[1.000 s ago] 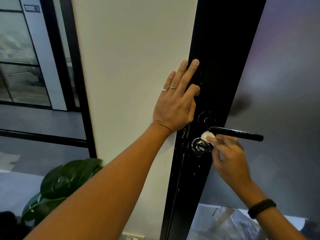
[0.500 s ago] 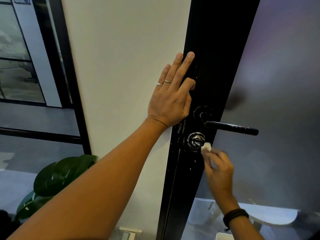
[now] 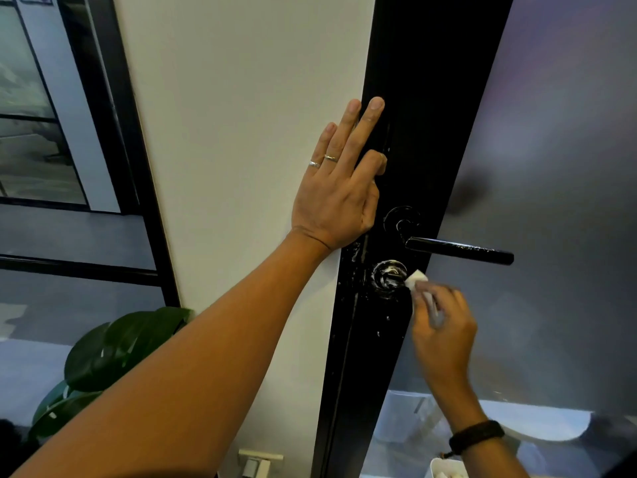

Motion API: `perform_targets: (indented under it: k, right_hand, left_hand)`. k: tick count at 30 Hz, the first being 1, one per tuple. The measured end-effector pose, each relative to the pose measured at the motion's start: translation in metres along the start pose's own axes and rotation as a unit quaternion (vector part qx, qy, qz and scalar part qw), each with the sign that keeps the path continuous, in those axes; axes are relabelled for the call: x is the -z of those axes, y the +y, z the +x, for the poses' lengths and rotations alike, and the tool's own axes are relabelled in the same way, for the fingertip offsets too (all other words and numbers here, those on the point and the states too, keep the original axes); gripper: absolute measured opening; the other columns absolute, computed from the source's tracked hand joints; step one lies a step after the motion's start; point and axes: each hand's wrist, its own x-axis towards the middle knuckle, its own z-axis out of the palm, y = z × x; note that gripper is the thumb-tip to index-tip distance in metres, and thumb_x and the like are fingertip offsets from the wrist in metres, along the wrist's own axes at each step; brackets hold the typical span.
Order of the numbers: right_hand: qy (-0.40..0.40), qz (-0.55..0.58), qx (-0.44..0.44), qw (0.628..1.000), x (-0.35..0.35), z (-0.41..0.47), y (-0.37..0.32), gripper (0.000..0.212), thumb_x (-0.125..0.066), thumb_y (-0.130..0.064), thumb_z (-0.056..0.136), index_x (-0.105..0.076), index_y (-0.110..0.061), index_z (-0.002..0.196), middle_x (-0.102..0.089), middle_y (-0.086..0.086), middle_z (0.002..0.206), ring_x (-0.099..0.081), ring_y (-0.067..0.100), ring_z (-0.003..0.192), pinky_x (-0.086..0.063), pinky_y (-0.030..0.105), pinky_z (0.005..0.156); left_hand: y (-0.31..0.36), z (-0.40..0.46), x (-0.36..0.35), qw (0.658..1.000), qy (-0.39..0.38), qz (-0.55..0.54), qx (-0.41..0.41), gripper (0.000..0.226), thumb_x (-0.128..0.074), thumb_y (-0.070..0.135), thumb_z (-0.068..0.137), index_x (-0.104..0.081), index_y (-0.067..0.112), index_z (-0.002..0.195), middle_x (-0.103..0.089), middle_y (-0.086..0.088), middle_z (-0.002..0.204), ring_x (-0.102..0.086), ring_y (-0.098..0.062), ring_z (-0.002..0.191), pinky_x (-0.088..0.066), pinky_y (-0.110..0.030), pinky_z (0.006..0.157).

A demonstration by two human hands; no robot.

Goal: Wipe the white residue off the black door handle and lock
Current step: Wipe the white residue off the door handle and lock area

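Glossy black door handle [image 3: 458, 250] and white-smeared shiny lock [image 3: 389, 278] sit on a smooth black frame [image 3: 413, 132], frosted matt glass [image 3: 551, 167] at three o'clock.

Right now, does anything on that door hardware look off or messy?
Yes. The round lock is smeared with white residue, and white flecks dot the black door frame beside and below it. A few specks also show along the lever handle. The right hand holds a white pad at the lock's edge.
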Motion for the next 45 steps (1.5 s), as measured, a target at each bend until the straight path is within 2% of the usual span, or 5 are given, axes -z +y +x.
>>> perform_targets:
  k: [13,21,32,39,45]
  right_hand:
    - [-0.25,-0.317,0.294,0.866,0.004,0.069,-0.032,0.041,-0.064,0.009,0.069,-0.08,-0.019,0.095,-0.066,0.005,0.099,-0.067,0.032,0.078,-0.055,0.038,0.058]
    - [-0.145,-0.224,0.129,0.955,0.007,0.047,-0.019,0.045,-0.06,0.018,0.082,-0.079,-0.011,0.111,-0.069,0.014,0.115,-0.062,0.038,0.11,-0.057,0.054,0.089]
    - [-0.267,-0.418,0.308,0.812,0.003,0.066,-0.053,0.027,-0.062,-0.002,0.071,-0.076,-0.015,0.09,-0.064,0.012,0.098,-0.066,0.033,0.078,-0.052,0.038,0.06]
    - [-0.15,-0.149,0.026,0.977,0.009,0.043,-0.024,0.034,-0.061,0.008,0.091,-0.076,-0.016,0.11,-0.068,0.007,0.113,-0.066,0.03,0.101,-0.056,0.031,0.085]
    - [0.023,0.124,-0.276,0.953,-0.02,0.004,-0.043,0.019,-0.081,-0.007,0.088,-0.073,-0.017,0.103,-0.073,-0.004,0.082,-0.069,0.002,0.07,-0.059,0.014,0.064]
  left_hand:
    - [0.0,0.001,0.0,1.0,0.008,-0.003,0.0,0.017,-0.058,0.009,0.096,-0.07,0.014,0.105,-0.041,-0.024,0.167,-0.031,-0.045,0.159,-0.014,-0.047,0.134]
    - [-0.002,-0.001,-0.001,1.0,0.001,0.0,-0.005,0.017,-0.057,0.011,0.096,-0.07,0.014,0.106,-0.04,-0.024,0.167,-0.031,-0.045,0.159,-0.019,-0.05,0.135]
    - [-0.002,0.0,-0.002,1.0,0.008,-0.005,-0.007,0.017,-0.056,0.01,0.097,-0.071,0.013,0.105,-0.042,-0.025,0.166,-0.033,-0.046,0.158,-0.023,-0.053,0.133]
    - [-0.003,-0.002,-0.003,1.0,0.009,-0.004,-0.01,0.014,-0.057,0.009,0.097,-0.069,0.013,0.104,-0.041,-0.024,0.167,-0.032,-0.045,0.159,-0.024,-0.053,0.133]
    - [-0.001,-0.002,-0.001,1.0,0.009,-0.012,-0.015,0.014,-0.057,0.008,0.095,-0.069,0.012,0.101,-0.043,-0.026,0.165,-0.034,-0.046,0.157,-0.026,-0.055,0.132]
